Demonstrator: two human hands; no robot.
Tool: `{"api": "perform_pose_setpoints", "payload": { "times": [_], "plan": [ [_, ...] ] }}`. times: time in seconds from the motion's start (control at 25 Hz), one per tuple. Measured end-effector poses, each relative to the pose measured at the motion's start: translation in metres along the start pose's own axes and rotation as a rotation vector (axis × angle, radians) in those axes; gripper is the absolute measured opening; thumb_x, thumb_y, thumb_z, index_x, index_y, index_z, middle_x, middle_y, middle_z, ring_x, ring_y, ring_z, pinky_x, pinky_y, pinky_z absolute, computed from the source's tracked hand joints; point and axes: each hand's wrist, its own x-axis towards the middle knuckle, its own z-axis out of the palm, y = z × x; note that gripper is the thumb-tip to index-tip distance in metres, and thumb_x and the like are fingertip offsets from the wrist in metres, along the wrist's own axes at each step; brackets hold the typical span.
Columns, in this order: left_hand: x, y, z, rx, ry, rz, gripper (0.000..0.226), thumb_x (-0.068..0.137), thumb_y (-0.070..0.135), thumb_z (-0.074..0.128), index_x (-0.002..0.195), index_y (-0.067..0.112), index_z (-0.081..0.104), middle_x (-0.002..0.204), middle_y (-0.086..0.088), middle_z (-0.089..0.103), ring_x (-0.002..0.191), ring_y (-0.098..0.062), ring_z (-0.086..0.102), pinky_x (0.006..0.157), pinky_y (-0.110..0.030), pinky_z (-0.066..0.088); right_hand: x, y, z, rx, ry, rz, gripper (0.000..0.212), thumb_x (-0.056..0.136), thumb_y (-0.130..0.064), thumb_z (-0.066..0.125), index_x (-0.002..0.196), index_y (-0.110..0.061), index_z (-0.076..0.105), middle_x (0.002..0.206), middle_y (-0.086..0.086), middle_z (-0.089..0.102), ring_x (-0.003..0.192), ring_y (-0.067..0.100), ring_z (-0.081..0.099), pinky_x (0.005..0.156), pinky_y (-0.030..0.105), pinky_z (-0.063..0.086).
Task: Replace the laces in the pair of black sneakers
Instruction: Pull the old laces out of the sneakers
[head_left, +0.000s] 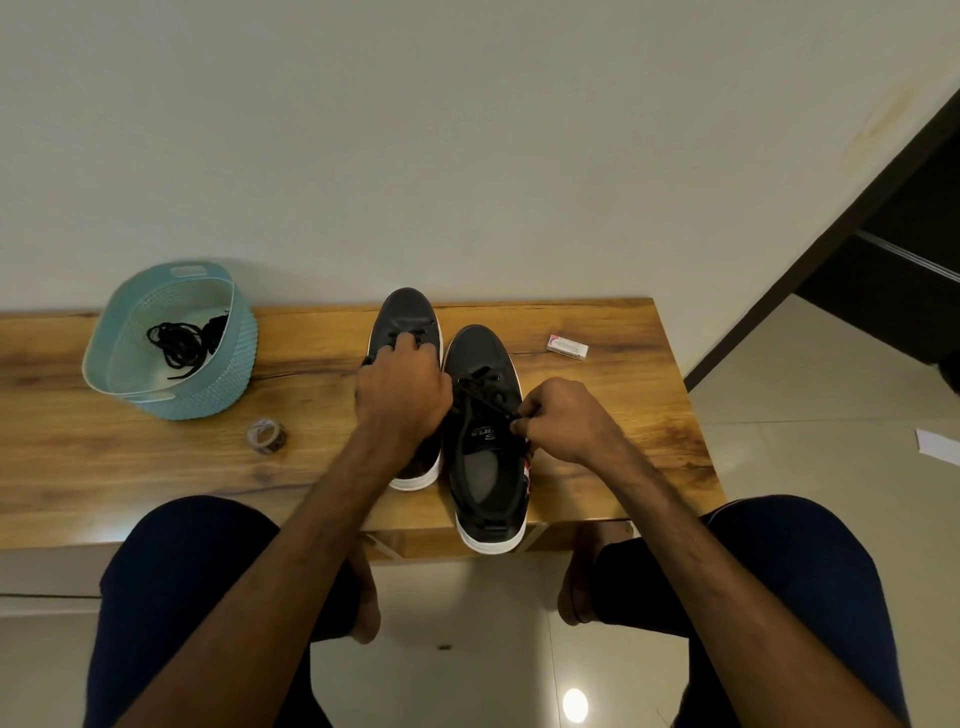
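Both black sneakers stand side by side at the frame's centre on the counter (623, 405). The left grip (402, 387) curls over the left sneaker (408, 312) at its lace rows; what its fingertips pinch is hidden. The right grip (563, 415) pinches the lace (475, 395) of the right sneaker (485, 483) beside the upper eyelets. The lace looks thin, limp and light, so it is probably best taken close to its end.

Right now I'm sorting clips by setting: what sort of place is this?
Probably a room in a home: a wooden bench stands against a plain wall, over a glossy tiled floor, with a dark doorway at the right.
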Motion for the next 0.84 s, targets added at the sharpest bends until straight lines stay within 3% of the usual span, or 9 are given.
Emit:
{"api": "perform_pose_setpoints", "payload": {
  "times": [0.16,0.28,0.4,0.56,0.72,0.84],
  "plan": [
    [-0.008,0.011,-0.002,-0.013,-0.118,0.366,0.039,0.090,0.024,0.053,0.128,0.018,0.051,0.129,-0.004,0.047,0.114,-0.022,0.045,0.086,-0.036,0.041,0.000,-0.003,-0.001,-0.010,-0.005,-0.004,0.011,0.086,-0.016,0.070,0.088,-0.009,0.077,0.083,0.008,0.074,0.080,0.020,0.069,0.072,0.036,0.058],
    [-0.020,0.027,0.002,-0.004,-0.096,0.479,0.042,0.090,0.039,0.051,0.129,0.022,0.050,0.124,0.000,0.051,0.111,-0.019,0.048,0.079,-0.033,0.032,0.002,-0.003,0.000,-0.016,0.002,-0.003,0.012,0.083,-0.015,0.069,0.089,-0.007,0.076,0.082,0.009,0.073,0.078,0.022,0.068,0.069,0.037,0.058],
    [-0.014,0.028,0.007,0.069,-0.071,0.438,0.031,0.098,0.037,0.050,0.126,0.023,0.052,0.120,0.000,0.057,0.109,-0.021,0.054,0.082,-0.035,0.039,0.001,-0.004,0.001,-0.030,0.010,-0.002,0.012,0.085,-0.018,0.070,0.091,-0.010,0.076,0.081,0.006,0.072,0.076,0.018,0.067,0.061,0.029,0.053],
    [-0.010,0.017,0.001,-0.088,-0.014,0.340,0.021,0.099,0.036,0.053,0.111,0.025,0.066,0.106,0.003,0.063,0.099,-0.017,0.057,0.074,-0.028,0.035,-0.002,-0.002,0.006,-0.046,0.072,0.021,0.012,0.084,-0.027,0.069,0.087,-0.018,0.076,0.076,0.001,0.072,0.075,0.018,0.069,0.069,0.036,0.059],
    [-0.005,-0.004,-0.018,-0.420,0.155,-0.040,0.009,0.096,0.029,0.059,0.092,0.023,0.063,0.089,0.008,0.061,0.076,-0.009,0.052,0.055,-0.024,0.032,0.000,0.000,0.006,-0.125,0.239,0.056,0.016,0.083,-0.026,0.067,0.084,-0.013,0.076,0.073,0.004,0.069,0.071,0.023,0.064,0.058,0.030,0.050],
    [0.001,-0.020,-0.018,-0.395,0.044,-0.105,0.008,0.095,0.031,0.061,0.099,0.024,0.063,0.098,0.004,0.065,0.084,-0.013,0.058,0.062,-0.030,0.044,0.002,0.001,0.006,-0.126,0.274,0.063,0.016,0.084,-0.025,0.067,0.083,-0.011,0.076,0.073,0.005,0.068,0.070,0.022,0.064,0.058,0.030,0.050]
  ]
}}
